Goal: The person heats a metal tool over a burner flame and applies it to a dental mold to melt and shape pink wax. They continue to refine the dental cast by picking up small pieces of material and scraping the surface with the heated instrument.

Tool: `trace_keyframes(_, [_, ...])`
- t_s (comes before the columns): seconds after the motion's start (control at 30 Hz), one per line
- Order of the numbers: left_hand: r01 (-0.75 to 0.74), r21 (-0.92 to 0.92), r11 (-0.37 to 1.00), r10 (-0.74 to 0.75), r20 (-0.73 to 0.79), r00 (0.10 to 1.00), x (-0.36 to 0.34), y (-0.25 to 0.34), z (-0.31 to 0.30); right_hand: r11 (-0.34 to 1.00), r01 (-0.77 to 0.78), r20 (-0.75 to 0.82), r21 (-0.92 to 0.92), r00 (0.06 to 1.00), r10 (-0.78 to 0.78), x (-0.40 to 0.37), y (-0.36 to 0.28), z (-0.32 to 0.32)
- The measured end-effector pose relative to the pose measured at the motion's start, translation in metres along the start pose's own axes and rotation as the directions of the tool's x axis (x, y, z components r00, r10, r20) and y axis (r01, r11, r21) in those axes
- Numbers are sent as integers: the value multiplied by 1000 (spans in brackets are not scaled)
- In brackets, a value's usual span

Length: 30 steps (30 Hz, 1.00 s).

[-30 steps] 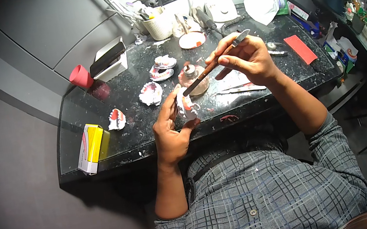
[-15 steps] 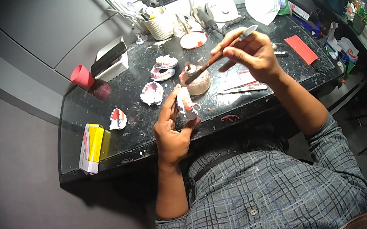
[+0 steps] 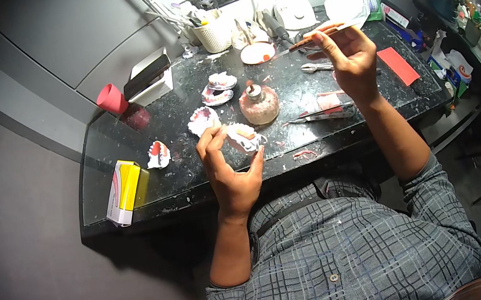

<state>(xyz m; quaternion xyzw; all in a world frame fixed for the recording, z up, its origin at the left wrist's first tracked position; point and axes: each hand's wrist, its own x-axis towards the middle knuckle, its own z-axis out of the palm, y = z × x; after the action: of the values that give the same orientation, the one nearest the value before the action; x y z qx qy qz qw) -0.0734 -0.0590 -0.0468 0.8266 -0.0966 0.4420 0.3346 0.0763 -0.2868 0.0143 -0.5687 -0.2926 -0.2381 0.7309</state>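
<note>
My left hand [image 3: 233, 183] grips a white dental cast [image 3: 245, 139] with orange-red wax along its ridge, between the thumb on the right and the fingers on the left. In my right hand [image 3: 355, 64] is a wax knife [image 3: 304, 43], pinched by its brown handle. Its thin blade points left, its tip close by the red wax at the edge of a white round dish [image 3: 251, 54]. A glass spirit lamp [image 3: 260, 107] with a metal collar stands between my hands. Left of the lamp lie another cast [image 3: 202, 120] and a pair of casts [image 3: 218, 93].
A small cast with red wax [image 3: 158, 155] and a yellow-white box [image 3: 123, 192] are at the left. Behind are a red cup [image 3: 111, 99], a white tray [image 3: 161, 85] and a tool pot [image 3: 213, 35]. Tweezers [image 3: 327, 114] and a red wax sheet [image 3: 398, 66] lie at right.
My right hand has moved right and up, taking the wax knife from above the cast and lamp to near the dish. My left hand has lowered slightly and turned the cast.
</note>
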Motion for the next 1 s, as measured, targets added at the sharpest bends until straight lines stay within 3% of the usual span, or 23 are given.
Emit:
trace_keyframes(0.13, [-32, -35, 999, 31, -28, 999, -2, -4, 5, 999, 40, -28, -2, 999, -40, 1, -1, -2])
trace_keyframes(0.33, [-95, 54, 994, 97, -45, 994, -7, -2, 8, 996, 46, 18, -75, 999, -45, 2, 6, -1])
trace_keyframes(0.53, [-131, 122, 984, 140, -69, 988, -11, -3, 11, 999, 34, 45, 26, 998, -35, 2, -2, 1])
trace_keyframes(0.6, [-143, 131, 981, 152, -68, 986, -12, -4, 12, 997, 13, 81, 70, 997, -18, 0, -6, 2])
trace_keyframes(0.73, [-160, 170, 972, 172, -59, 983, -12, -4, 11, 962, -123, 395, 243, 919, 18, -10, -14, 9])
trace_keyframes(1.0, [-163, 177, 971, 167, -6, 986, -13, -5, 11, 936, -224, 492, 273, 868, 64, -17, -15, 18])
